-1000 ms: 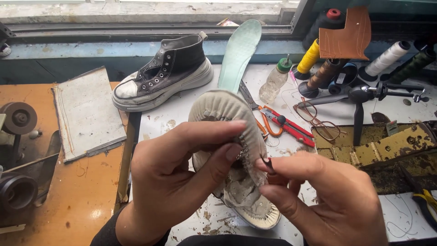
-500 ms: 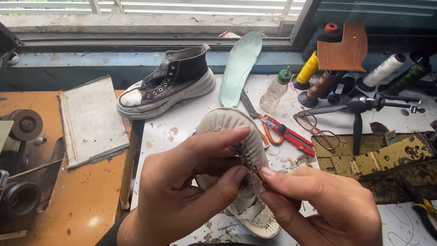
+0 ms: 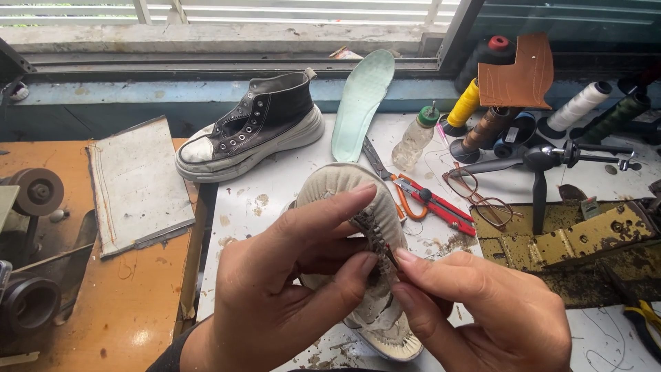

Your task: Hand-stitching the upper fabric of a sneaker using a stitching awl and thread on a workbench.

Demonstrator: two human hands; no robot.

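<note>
Left hand (image 3: 275, 289) grips the beige shoe (image 3: 344, 189); right hand (image 3: 482, 310) pinches its stitched edge (image 3: 372, 234).

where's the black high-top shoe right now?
In the head view the black high-top shoe lies on the white table at upper left of centre, toe pointing left, below the window ledge, between the grey board and the pale green insole.

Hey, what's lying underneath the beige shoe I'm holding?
Under the beige shoe shows only stained white tabletop with scraps. The left hand and right hand cover the rest.
</note>
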